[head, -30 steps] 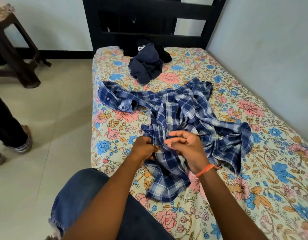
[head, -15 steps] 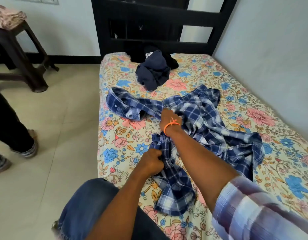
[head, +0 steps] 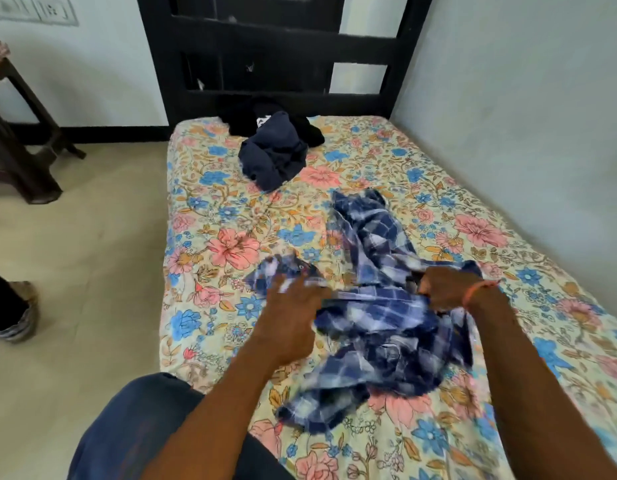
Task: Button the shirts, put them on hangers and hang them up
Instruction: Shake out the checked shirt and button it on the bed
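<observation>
A blue and white plaid shirt (head: 379, 244) lies bunched on the floral bedsheet (head: 230, 216), blurred by motion. My left hand (head: 289, 320) is at the shirt's left side with a sleeve end by its fingers, and it seems to grip the cloth. My right hand (head: 445, 285), with an orange band at the wrist, grips the shirt's fabric on the right. A strip of cloth runs taut between the two hands. No hanger is in view.
A pile of dark navy and black clothes (head: 272, 157) lies near the black headboard (head: 265, 46). A wall runs along the bed's right side. A dark wooden stool (head: 19, 140) and another person's foot (head: 16, 320) are on the floor at left.
My right hand has pulled back from the far sleeve to the right. The shirt has been dragged together and toward me, and its long left sleeve no longer lies spread out.
</observation>
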Available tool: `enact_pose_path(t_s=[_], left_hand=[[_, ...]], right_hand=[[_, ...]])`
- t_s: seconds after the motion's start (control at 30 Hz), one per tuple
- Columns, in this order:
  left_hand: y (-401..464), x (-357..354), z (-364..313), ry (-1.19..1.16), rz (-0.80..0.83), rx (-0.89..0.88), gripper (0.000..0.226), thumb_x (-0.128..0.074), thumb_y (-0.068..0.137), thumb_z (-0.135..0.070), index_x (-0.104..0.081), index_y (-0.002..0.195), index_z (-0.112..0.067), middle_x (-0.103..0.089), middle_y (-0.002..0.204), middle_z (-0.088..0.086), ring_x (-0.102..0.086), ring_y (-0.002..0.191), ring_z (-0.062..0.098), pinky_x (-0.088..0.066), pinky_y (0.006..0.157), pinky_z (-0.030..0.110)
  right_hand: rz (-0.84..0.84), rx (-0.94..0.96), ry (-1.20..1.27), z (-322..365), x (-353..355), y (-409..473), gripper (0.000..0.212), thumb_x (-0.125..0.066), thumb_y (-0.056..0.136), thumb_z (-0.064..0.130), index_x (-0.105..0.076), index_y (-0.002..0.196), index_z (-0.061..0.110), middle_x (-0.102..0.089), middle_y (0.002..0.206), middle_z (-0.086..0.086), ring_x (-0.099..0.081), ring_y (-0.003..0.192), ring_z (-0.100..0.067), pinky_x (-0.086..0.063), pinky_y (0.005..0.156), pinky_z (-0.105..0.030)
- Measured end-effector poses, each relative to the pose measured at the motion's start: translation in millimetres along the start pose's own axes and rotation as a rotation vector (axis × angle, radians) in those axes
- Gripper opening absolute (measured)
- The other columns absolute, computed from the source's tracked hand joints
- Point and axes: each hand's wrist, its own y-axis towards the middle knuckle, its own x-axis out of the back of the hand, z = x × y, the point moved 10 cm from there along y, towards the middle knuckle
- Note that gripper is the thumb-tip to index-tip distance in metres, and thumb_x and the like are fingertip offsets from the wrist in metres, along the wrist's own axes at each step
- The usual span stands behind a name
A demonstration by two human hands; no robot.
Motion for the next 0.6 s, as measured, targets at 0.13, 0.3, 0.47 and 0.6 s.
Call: enact_pose_path(t_s=[0.13, 0.3, 0.47, 0.6], left_hand=[[0, -25, -30, 0.004, 0.144, -0.068, 0.019, -0.046, 0.089, -0.018, -0.062, 0.095, -0.011, -0.068, 0.095, 0.013, -0.061, 0.092, 0.033, -0.042, 0.092, 0.037], [-10, -42, -10, -0.256, 0.126, -0.029, 0.03, -0.048, 0.088, -0.014, -0.071, 0.107, -0.016, -0.072, 0.103, 0.01, -0.066, 0.096, 0.029, -0.054, 0.08, 0.037], [-10, 8, 11, -0.415, -0.201, 0.063, 0.027, -0.051, 0.093, -0.005, -0.071, 0.108, -0.015, -0.07, 0.105, 0.005, -0.065, 0.093, 0.026, -0.054, 0.076, 0.037], [-7, 63, 31, -0.531, -0.423, 0.188, 0.034, -0.049, 0.091, 0.004, -0.065, 0.118, -0.009, -0.064, 0.114, 0.008, -0.06, 0.1, 0.027, -0.05, 0.08, 0.039]], right_hand=[[-0.551, -0.038, 0.127, 50, 68, -5, 0.027, -0.047, 0.097, 0.026, -0.054, 0.074, 0.013, -0.052, 0.072, -0.004, -0.054, 0.073, -0.025, -0.046, 0.082, -0.043], [-0.412, -0.063, 0.162, 126, 51, 33, 0.035, -0.062, 0.089, 0.051, -0.056, 0.098, 0.017, -0.061, 0.089, -0.006, -0.06, 0.079, -0.027, -0.05, 0.065, -0.036], [-0.614, -0.071, 0.134, 115, 70, 29, 0.024, -0.05, 0.098, 0.008, -0.066, 0.116, 0.011, -0.069, 0.11, -0.013, -0.067, 0.093, -0.033, -0.056, 0.077, -0.04], [-0.901, 0.11, 0.448, 80, 140, -18, 0.028, -0.052, 0.095, -0.002, -0.076, 0.096, 0.012, -0.074, 0.089, -0.005, -0.069, 0.075, -0.02, -0.06, 0.077, -0.034]])
